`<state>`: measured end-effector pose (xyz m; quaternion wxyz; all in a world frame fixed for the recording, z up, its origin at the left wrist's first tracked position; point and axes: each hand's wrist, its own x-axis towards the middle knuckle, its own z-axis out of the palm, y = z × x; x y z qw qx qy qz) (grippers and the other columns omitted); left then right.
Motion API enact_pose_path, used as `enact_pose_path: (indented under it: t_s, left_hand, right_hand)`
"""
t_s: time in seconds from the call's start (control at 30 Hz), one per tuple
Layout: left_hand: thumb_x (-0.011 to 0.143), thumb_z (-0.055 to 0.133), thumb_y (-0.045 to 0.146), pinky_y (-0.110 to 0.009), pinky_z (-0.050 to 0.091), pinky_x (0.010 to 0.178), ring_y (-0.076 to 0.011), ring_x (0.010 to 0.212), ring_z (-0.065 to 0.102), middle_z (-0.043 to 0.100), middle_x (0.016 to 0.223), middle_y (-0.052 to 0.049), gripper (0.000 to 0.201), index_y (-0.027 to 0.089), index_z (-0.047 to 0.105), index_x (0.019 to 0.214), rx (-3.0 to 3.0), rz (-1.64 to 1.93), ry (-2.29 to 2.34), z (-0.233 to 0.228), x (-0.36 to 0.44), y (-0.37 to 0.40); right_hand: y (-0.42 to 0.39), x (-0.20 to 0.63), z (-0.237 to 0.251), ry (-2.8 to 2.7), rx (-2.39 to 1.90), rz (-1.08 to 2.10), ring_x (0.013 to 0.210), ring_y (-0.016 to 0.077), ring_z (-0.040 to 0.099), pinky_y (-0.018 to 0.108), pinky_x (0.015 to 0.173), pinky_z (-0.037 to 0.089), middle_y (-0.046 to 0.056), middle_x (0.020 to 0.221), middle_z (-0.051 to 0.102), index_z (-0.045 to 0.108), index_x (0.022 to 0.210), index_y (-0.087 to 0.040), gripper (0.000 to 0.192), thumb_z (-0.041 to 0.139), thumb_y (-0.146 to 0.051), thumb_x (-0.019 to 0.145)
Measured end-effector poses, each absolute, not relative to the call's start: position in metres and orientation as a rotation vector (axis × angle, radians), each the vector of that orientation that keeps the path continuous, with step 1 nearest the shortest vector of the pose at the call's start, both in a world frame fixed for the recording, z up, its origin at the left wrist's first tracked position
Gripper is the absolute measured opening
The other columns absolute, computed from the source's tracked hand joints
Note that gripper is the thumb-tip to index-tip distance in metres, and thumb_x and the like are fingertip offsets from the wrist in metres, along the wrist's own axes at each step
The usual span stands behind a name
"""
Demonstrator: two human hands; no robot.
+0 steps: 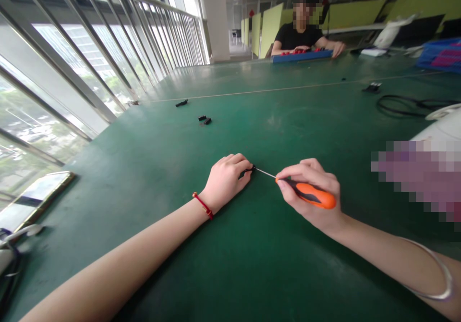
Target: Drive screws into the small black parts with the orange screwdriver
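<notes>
My left hand (226,180) rests on the green table (252,264) and pinches a small black part (248,170) between its fingertips. My right hand (311,192) grips a screwdriver (309,193) with an orange and black handle. Its thin metal shaft points left, and the tip touches the small black part. A red cord bracelet circles my left wrist and a silver bangle my right forearm.
Small black parts (204,119) and another black piece (181,103) lie further back on the left. A phone (34,198) lies near the left edge. A black cable (406,105) coils at right. Across the table a person in black (300,36) works over a blue tray (301,55).
</notes>
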<state>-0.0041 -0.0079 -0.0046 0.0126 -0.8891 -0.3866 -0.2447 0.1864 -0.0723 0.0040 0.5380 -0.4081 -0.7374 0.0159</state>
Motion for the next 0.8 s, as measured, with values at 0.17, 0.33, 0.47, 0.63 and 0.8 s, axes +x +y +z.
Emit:
enact_pose_path:
  t_s: [0.17, 0.33, 0.47, 0.63, 0.8]
  left_hand:
    - [0.085, 0.052, 0.020, -0.028, 0.046, 0.074, -0.0161, 0.081, 0.057, 0.065, 0.089, -0.002, 0.013, 0.019, 0.065, 0.087, -2.771, -0.758, -1.201, -0.0045, -0.0039, -0.0079]
    - [0.086, 0.051, 0.021, -0.028, 0.046, 0.075, -0.0156, 0.082, 0.057, 0.065, 0.090, -0.002, 0.015, 0.019, 0.066, 0.088, -2.786, -0.759, -1.194, -0.0048, -0.0038, -0.0076]
    - [0.086, 0.051, 0.021, -0.028, 0.046, 0.075, -0.0160, 0.082, 0.057, 0.065, 0.091, -0.003, 0.015, 0.019, 0.066, 0.088, -2.790, -0.749, -1.193, -0.0052, -0.0037, -0.0074]
    - [0.087, 0.051, 0.022, -0.028, 0.046, 0.075, -0.0159, 0.082, 0.057, 0.065, 0.091, -0.002, 0.015, 0.019, 0.066, 0.088, -2.784, -0.746, -1.189, -0.0057, -0.0039, -0.0072]
    - [0.087, 0.051, 0.022, -0.028, 0.045, 0.075, -0.0157, 0.082, 0.057, 0.065, 0.091, -0.002, 0.015, 0.019, 0.065, 0.088, -2.781, -0.750, -1.184, -0.0059, -0.0041, -0.0073]
  right_hand:
    - [-0.0724, 0.1857, 0.0032, -1.624, -0.965, 0.076, 0.069, 0.0148, 0.057, 0.031, 0.065, 0.049, 0.001, 0.079, 0.057, 0.052, 0.104, -0.022, 0.037, 0.065, -0.015, 0.069]
    - [-0.0729, 0.1845, 0.0057, -1.758, -0.991, 0.013, 0.054, 0.0129, 0.052, 0.034, 0.069, 0.046, -0.006, 0.053, 0.052, 0.056, 0.091, -0.024, 0.019, 0.061, -0.017, 0.074]
    - [-0.0731, 0.1849, 0.0050, -1.635, -0.979, 0.062, 0.067, 0.0152, 0.056, 0.032, 0.065, 0.049, 0.000, 0.076, 0.056, 0.051, 0.105, -0.022, 0.039, 0.064, -0.016, 0.069]
    - [-0.0731, 0.1848, 0.0043, -1.752, -0.977, 0.053, 0.053, 0.0123, 0.052, 0.034, 0.068, 0.047, -0.006, 0.057, 0.051, 0.055, 0.095, -0.024, 0.024, 0.062, -0.015, 0.073]
    - [-0.0727, 0.1848, 0.0037, -1.669, -0.957, 0.106, 0.057, 0.0133, 0.053, 0.032, 0.061, 0.048, -0.004, 0.065, 0.050, 0.051, 0.104, -0.023, 0.038, 0.066, -0.018, 0.070]
